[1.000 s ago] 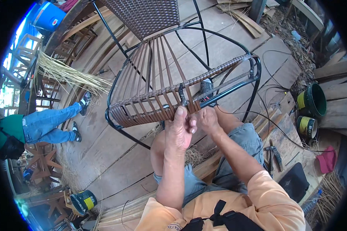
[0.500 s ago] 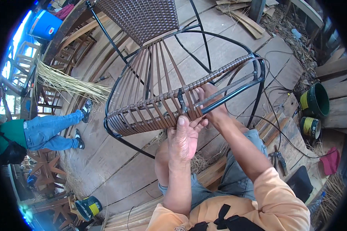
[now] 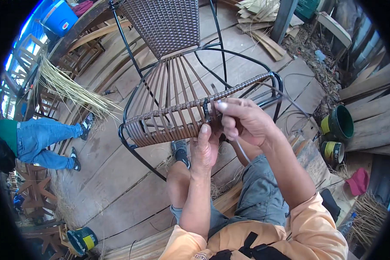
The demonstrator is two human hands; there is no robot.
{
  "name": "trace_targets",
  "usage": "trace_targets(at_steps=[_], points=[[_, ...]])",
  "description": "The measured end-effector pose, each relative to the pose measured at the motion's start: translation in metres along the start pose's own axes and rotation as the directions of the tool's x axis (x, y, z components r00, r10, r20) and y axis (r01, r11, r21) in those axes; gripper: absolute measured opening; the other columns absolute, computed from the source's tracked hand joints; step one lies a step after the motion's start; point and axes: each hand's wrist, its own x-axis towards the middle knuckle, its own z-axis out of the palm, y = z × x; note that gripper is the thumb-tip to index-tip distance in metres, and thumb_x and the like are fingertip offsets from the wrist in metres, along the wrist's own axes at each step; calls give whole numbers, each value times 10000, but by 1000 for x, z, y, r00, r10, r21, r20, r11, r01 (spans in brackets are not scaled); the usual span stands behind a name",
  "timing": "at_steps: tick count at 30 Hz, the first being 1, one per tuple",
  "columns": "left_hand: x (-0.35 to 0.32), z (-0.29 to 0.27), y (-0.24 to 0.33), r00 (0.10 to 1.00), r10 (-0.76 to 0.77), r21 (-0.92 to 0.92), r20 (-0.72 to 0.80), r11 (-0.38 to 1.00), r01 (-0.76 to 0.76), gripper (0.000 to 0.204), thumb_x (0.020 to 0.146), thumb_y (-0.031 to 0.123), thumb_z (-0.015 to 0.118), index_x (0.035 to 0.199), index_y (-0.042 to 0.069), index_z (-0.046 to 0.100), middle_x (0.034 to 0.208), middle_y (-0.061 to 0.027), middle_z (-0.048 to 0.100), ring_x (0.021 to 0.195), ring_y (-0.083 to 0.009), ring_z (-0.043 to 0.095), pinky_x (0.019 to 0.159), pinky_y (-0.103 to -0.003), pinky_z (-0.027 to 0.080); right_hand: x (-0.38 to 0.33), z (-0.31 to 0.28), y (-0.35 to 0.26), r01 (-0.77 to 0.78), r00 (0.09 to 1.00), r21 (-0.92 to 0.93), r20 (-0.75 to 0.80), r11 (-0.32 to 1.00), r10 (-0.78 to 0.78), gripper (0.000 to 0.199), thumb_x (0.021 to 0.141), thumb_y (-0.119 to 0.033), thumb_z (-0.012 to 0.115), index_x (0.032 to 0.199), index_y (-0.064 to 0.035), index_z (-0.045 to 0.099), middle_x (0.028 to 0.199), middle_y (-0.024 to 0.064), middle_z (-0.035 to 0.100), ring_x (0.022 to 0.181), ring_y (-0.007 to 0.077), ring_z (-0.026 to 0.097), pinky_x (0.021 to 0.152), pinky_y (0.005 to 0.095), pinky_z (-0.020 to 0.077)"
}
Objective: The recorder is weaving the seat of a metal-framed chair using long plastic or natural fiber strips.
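Note:
A metal-framed chair with a woven brown back (image 3: 167, 28) stands before me. Brown strands run fanwise from the back to its wrapped front rail (image 3: 169, 130). My left hand (image 3: 203, 149) grips that rail from below, thumb pressed on the front wrapping and fingers mostly hidden behind. Just right of it, my right hand (image 3: 249, 121) is closed in a pinch on a brown wicker strand (image 3: 243, 151), whose length hangs beneath the hand. A short strand end sticks up behind the rail. The rail's right part shows bare dark tubing.
A person in jeans (image 3: 47, 143) stands at the left, near a bundle of pale strips (image 3: 69, 89). Two green buckets (image 3: 340, 123) sit at the right, with a red cloth (image 3: 357, 182) below them. Planks (image 3: 268, 43) lie behind the chair on the wooden floor.
My right hand has come out from behind the rail to its front and upper side, pinching the strand. The left hand stays on the rail. The whole view has shifted slightly.

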Motion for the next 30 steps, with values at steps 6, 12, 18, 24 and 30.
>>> trace_targets(at_steps=[6,12,18,24,30], points=[[3,7,0,1000,5,-163,17,987,-3,432,811,298,633,1125,21,527,1021,-80,603,974,-217,570,876,-359,447,-39,-14,56,395,786,-219,-422,892,-452,120,892,-137,501,883,-18,504,630,-1,401,476,99,397,453,242,384],[1,0,1,999,-13,-284,-36,959,2,413,810,253,626,1151,44,521,1078,-74,590,1024,-269,554,873,-423,439,-31,-92,40,230,512,-483,-678,845,-527,174,893,-163,522,782,-29,517,627,14,486,458,91,466,393,236,370],[3,0,-5,1000,20,-271,-3,962,-20,377,814,234,625,1130,46,540,1079,-77,592,1028,-255,553,875,-440,435,-40,-114,6,255,336,-907,-243,336,-910,110,856,-38,533,947,-47,593,690,38,563,507,91,488,458,223,383],[1,3,-4,999,37,-269,-5,962,-36,365,818,205,627,1156,105,532,1098,-22,584,1046,-202,534,962,-440,378,-26,-74,17,106,473,-990,136,-97,-871,144,815,-25,560,951,-53,599,805,111,586,702,249,596,621,296,472],[0,4,-5,992,107,-243,-69,962,-121,388,817,178,627,1184,117,515,1093,-10,584,1060,-182,525,984,-469,353,-22,-68,22,168,428,-962,-126,216,-895,123,823,-73,585,942,-43,597,798,106,590,755,237,577,670,312,457]])
